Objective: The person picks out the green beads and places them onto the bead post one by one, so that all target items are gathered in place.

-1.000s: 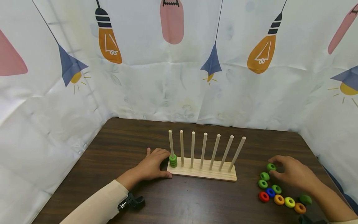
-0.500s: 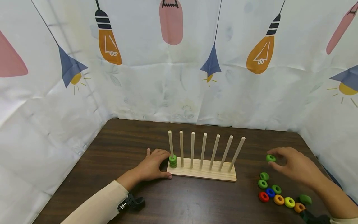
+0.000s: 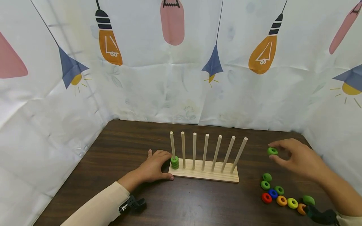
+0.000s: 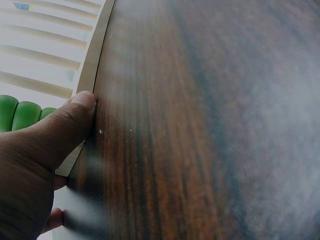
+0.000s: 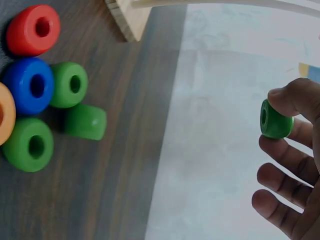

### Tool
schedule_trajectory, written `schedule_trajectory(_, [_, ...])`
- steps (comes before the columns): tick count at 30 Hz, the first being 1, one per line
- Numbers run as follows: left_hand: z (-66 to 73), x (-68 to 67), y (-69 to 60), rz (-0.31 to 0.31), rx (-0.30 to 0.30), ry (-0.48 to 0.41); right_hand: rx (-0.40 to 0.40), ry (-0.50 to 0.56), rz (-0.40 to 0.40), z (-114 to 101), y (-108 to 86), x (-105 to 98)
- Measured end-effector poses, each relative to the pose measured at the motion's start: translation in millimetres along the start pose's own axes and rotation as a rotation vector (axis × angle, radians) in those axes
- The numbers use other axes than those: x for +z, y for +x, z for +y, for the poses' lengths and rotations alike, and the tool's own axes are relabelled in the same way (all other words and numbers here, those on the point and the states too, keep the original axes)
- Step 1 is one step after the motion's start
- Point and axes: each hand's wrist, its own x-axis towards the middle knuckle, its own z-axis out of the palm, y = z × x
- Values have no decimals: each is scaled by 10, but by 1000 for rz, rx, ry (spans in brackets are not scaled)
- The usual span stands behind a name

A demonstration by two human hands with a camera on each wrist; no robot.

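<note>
A wooden peg board (image 3: pixel 203 171) with a row of several upright pegs stands on the table. On its leftmost peg sits a stack of green rings (image 3: pixel 175 162). My left hand (image 3: pixel 154 166) grips the board's left end, the thumb (image 4: pixel 75 112) along its front edge and the other fingers behind. At the right, my right hand (image 3: pixel 301 160) pinches one green ring (image 3: pixel 272 151) between thumb and fingers, raised above the table. The right wrist view shows that same green ring (image 5: pixel 275 120) at the fingertips, its hole facing left.
Loose rings lie at the right of the table: several green ones (image 3: pixel 265 185), a red ring (image 3: pixel 266 198), a blue ring (image 3: pixel 272 193), a yellow ring (image 3: pixel 292 203) and orange ones (image 3: pixel 281 201). A printed curtain (image 3: pixel 169 94) surrounds the brown table (image 3: pixel 181 201).
My right hand has lifted the green ring off the table, away from the other rings and toward the table's far side. The left hand and the peg board have not moved.
</note>
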Motion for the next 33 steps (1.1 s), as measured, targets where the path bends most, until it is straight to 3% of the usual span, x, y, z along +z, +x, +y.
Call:
schedule_trajectory(7, [-12,-1,2,1,-3,0,-65,-18,57,-47,96,-106])
schedule_trajectory(17, [-12,4,-4,2,-2,3,-88,-24,37,-209,222,-266])
schedule_trajectory(33, [10,-1,-8,6,10,2,-193,-34,111,-467,398,-402])
